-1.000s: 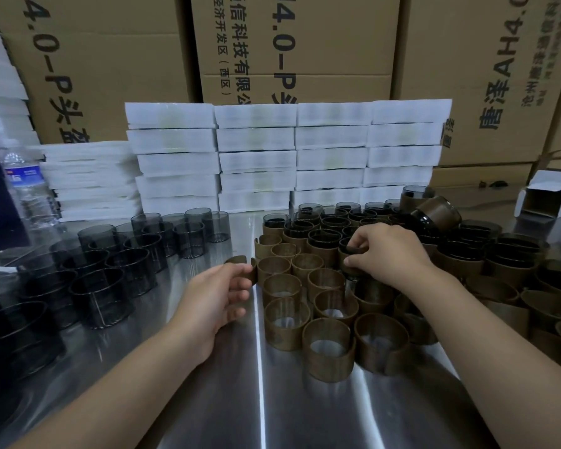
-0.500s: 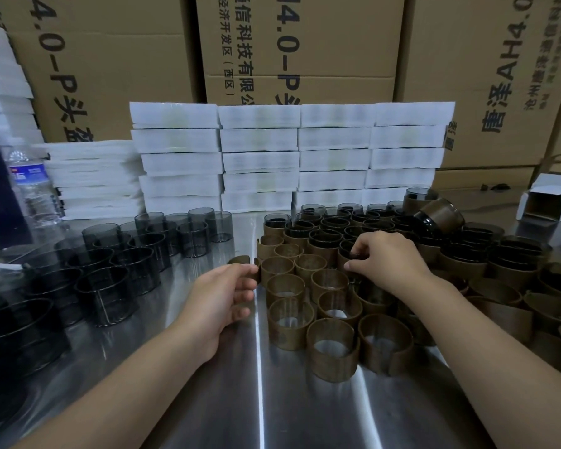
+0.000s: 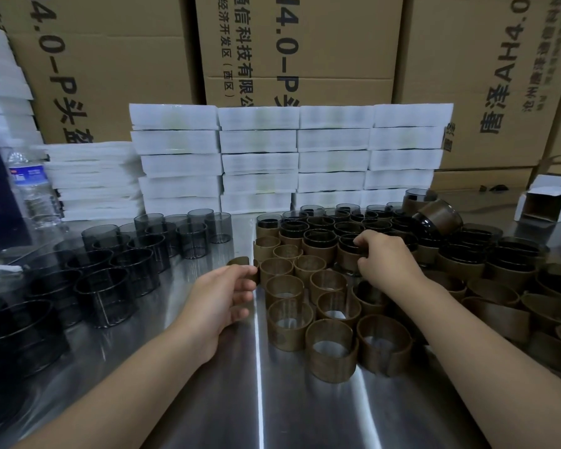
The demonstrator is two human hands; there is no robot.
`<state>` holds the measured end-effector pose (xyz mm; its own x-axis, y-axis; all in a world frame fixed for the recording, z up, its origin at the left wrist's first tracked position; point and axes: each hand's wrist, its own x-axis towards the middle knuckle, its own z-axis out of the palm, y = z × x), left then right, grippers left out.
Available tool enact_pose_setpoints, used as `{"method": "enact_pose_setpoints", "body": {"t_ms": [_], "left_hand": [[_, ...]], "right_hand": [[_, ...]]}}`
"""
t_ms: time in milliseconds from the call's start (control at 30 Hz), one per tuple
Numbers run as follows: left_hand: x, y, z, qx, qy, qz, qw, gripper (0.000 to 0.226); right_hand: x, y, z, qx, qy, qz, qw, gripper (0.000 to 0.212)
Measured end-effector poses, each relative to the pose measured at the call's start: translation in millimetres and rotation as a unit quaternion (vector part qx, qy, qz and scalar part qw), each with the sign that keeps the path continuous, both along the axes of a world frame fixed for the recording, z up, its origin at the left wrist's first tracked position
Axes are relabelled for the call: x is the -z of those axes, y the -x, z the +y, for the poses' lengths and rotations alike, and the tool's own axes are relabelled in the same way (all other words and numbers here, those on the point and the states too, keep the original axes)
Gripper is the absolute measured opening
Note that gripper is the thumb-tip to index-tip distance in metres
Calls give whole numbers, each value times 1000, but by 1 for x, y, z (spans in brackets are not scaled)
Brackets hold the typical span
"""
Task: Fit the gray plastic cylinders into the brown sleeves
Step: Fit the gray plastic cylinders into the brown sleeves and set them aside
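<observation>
Here, the empty brown sleeves [image 3: 308, 299] stand upright in a tight cluster at the centre of the steel table [image 3: 208, 409], most touching their neighbours; the two largest-looking ones sit at the cluster's 6 o'clock edge. At 12 o'clock from them, toward the back, stand the filled sleeves [image 3: 321, 236], each with a dark gray cylinder seated inside, packed in rows that run off toward 3 o'clock. One filled piece [image 3: 438, 218] lies tilted on top of the others at about 1 o'clock. The loose gray plastic cylinders [image 3: 143, 251] stand upright in their own group at 9 o'clock, well apart from the sleeves across a bare strip of table.

The right hand [image 3: 386, 257] is curled, its fingertips pinching the rim of a filled sleeve [image 3: 348, 254] at the boundary between the empty and filled rows. The left hand [image 3: 222, 296] is loosely curled at the cluster's 9 o'clock side, thumb and fingers closed on a brown sleeve [image 3: 240, 262] whose top edge shows just beyond the knuckles; how firmly it grips I cannot tell.

Behind everything, at 12 o'clock, white foam trays [image 3: 289, 157] are stacked in four columns against cardboard cartons [image 3: 305, 50] printed with black lettering. A water bottle [image 3: 30, 186] stands at 10 o'clock, and a small open white box [image 3: 548, 202] sits at 2 o'clock.
</observation>
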<state>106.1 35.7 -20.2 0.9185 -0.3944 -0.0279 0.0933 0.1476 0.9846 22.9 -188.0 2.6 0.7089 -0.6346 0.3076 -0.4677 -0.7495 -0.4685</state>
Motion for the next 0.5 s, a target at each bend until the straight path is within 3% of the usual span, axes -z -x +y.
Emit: {"method": "enact_pose_setpoints", "body": {"t_ms": [167, 333, 500], "left_hand": [[0, -1, 0, 2, -2, -3, 1000, 17], [0, 2, 0, 7, -5, -6, 1000, 17], [1, 1, -2, 11, -3, -20, 1000, 23]], "right_hand": [[-4, -1, 9, -43, -43, 18, 998, 53], [-17, 0, 38, -86, 28, -43, 995, 49], [-38, -24, 112, -229, 101, -91, 964, 41]]}}
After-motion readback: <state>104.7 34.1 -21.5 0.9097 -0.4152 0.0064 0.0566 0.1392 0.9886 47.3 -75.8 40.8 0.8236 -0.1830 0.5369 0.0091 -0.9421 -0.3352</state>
